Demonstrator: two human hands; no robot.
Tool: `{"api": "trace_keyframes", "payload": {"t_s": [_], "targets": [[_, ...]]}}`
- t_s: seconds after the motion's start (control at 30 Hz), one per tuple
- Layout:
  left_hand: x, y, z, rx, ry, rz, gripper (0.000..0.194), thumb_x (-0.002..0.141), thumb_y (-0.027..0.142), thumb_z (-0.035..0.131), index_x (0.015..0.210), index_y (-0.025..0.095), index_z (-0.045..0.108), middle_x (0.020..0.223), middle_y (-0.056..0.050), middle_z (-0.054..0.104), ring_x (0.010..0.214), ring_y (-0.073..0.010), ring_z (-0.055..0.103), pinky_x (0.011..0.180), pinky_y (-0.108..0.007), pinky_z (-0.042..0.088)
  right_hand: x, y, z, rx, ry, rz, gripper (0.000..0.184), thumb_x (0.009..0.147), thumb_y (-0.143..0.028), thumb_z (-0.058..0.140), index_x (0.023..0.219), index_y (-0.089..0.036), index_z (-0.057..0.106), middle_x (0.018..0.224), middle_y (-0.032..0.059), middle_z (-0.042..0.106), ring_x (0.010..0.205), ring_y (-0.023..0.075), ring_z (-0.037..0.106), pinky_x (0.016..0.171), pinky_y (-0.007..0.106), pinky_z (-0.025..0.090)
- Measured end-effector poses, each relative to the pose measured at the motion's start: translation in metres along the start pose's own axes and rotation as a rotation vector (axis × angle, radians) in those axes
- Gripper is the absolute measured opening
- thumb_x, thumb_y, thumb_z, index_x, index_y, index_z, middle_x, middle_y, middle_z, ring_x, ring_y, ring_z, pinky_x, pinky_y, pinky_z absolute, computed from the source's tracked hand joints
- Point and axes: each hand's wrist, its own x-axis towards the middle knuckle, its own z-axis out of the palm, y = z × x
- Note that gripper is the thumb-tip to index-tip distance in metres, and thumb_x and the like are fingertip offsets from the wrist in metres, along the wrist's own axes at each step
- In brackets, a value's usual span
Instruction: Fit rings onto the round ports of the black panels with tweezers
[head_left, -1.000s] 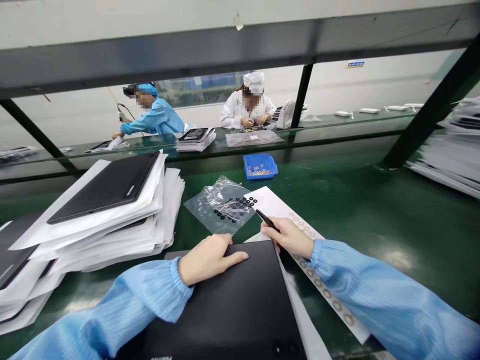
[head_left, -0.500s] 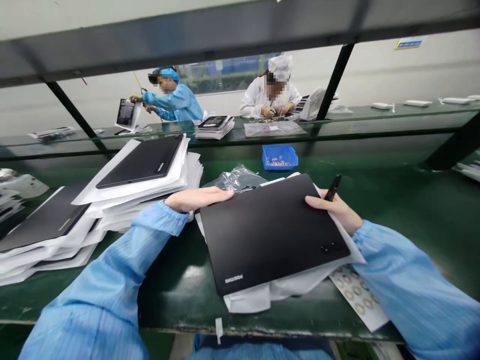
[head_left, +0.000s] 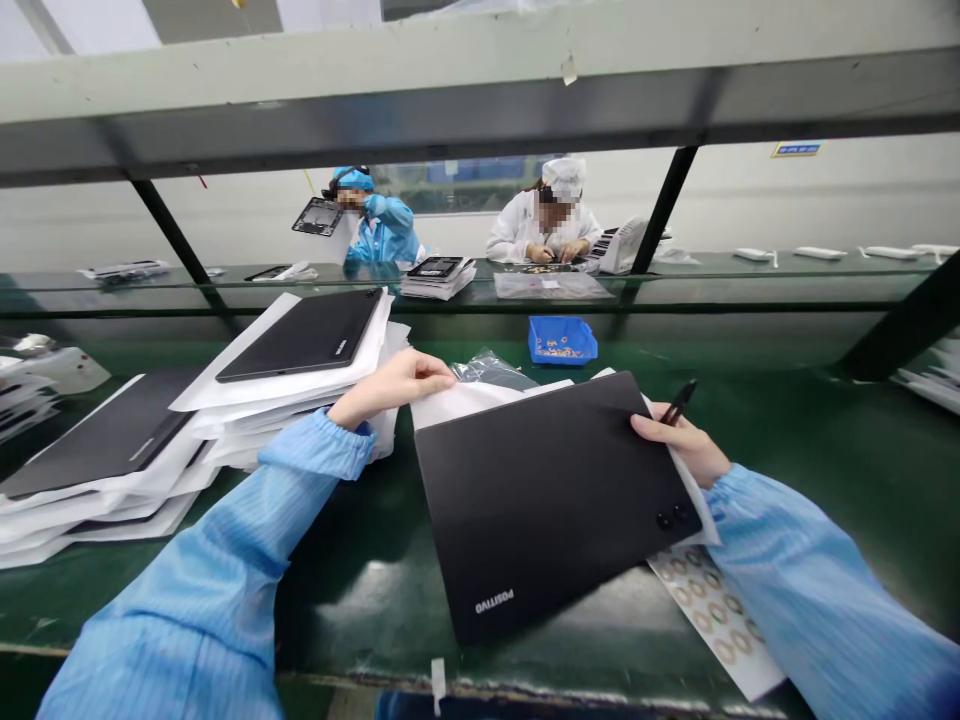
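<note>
Black laptop lies tilted over the green bench, its upper edge on a white foam sheet. Left hand, fingers curled, pinches the sheet, apparently keeping it clear; half-closed right hand steadies the laptop's edge, black pen clamped between fingers.

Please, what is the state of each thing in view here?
Right hand: shut on a black pen.
Black Positivo device: tilted, back facing up, touching the right hand.
Left hand: fingertips at a white sheet.
Sheet of rings: lying flat.
Blue tray: holding brass-coloured rings.
</note>
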Motion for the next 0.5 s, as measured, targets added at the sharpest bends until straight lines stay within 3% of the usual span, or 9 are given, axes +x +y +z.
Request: {"api": "trace_keyframes", "payload": {"t_s": [0.1,0.2,0.3,0.37,0.5], "targets": [[0.004,-0.006,-0.001,-0.091,0.087,0.057,0.038,0.074,0.049,0.072,0.065,0.013,0.067,0.064,0.000,0.062,0.060,-0.0100,0.052,0.055,-0.018,0.039,0.001,-0.002,-0.002,0.035,0.021,-0.021,0.034,0.057,-0.039,0.083,0.082,-0.020,0.071,0.066,0.0070,0.074,0.063,0.0297,0.072,0.061,0.038,0.061],[0.008,-0.008,0.002,-0.203,0.057,0.082,0.059,0.079,0.071,0.053,0.079,0.013,0.068,0.071,-0.005,0.066,0.065,-0.0159,0.060,0.060,-0.024,0.046,0.003,-0.004,-0.001,0.085,0.102,-0.074,0.031,0.058,-0.041,0.082,0.079,-0.021,0.071,0.069,0.0070,0.075,0.066,0.0305,0.072,0.065,0.041,0.062],[0.009,-0.008,0.007,-0.263,0.003,0.100,0.070,0.080,0.077,0.042,0.092,0.012,0.066,0.081,-0.011,0.070,0.076,-0.0227,0.066,0.069,-0.032,0.052,0.005,-0.005,0.000,0.115,0.178,-0.131,0.028,0.060,-0.044,0.080,0.075,-0.022,0.070,0.068,0.0072,0.074,0.065,0.0309,0.072,0.065,0.043,0.062],[0.007,-0.008,0.014,-0.273,-0.015,0.108,0.069,0.078,0.077,0.045,0.094,0.012,0.066,0.084,-0.012,0.071,0.080,-0.0247,0.067,0.072,-0.034,0.053,0.006,-0.005,0.001,0.116,0.206,-0.159,0.028,0.061,-0.045,0.079,0.073,-0.022,0.069,0.065,0.0071,0.073,0.063,0.0306,0.072,0.063,0.043,0.062],[0.001,-0.004,0.029,-0.248,0.033,0.136,0.053,0.066,0.058,0.076,0.090,0.011,0.068,0.089,-0.012,0.072,0.081,-0.0253,0.068,0.072,-0.033,0.053,0.005,-0.004,0.008,0.089,0.190,-0.168,0.031,0.059,-0.045,0.081,0.073,-0.021,0.068,0.060,0.0069,0.071,0.056,0.0283,0.069,0.055,0.040,0.060]]}}
